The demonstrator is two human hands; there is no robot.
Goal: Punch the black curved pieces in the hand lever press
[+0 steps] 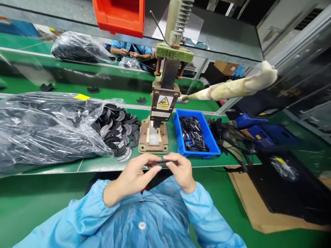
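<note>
Both hands meet in front of my chest, just off the table's near edge. My left hand (pixel 139 172) and my right hand (pixel 181 169) pinch a small, thin black part (pixel 163 162) between thumbs and fingers; its exact kind is too small to make out. Straight beyond them stands a hand press (pixel 165 93) with a metal base (pixel 164 139) and a pale block (pixel 154 138) under its ram. Left of the press lies a heap of black crescent-shaped pieces (pixel 120 132). To the right a blue bin (pixel 216 150) holds many slim black parts (pixel 193 134).
A large clear plastic bag (pixel 51 134) full of dark pieces spreads over the left side. The press's wrapped lever (pixel 232 88) sticks out to the right. An orange bin (pixel 119 17) sits on the shelf above. Opposite, a co-worker's hands (pixel 129 53) are busy beyond the conveyor belt (pixel 108 96).
</note>
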